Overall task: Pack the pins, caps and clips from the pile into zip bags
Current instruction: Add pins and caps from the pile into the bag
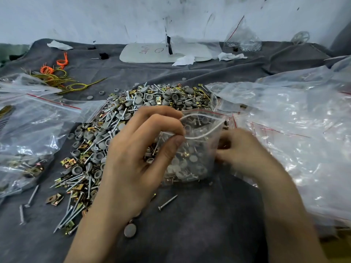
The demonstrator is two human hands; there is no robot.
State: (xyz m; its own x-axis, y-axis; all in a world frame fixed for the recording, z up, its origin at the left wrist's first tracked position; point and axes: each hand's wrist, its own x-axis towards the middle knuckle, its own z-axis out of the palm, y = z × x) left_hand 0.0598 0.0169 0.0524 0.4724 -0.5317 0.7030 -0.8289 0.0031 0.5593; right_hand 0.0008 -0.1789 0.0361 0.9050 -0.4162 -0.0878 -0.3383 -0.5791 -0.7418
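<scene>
"Two hands on the zip bag [197,149]?"

"Yes. The left hand [140,154] pinches the near lip of its open mouth; the right hand [245,154], blurred, curls its fingers on the right side."

"Contents?"

"Grey caps [193,158], pins [187,176] and some clips [185,154], lying low."

"And the pile [133,118]?"

"On the desk [199,224], just left of and behind the mouth, which runs hand to hand; left hand nearer."

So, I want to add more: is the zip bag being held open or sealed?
Open: the zip bag gapes at its mouth, rims apart, with the left hand pinching the near rim.
</scene>
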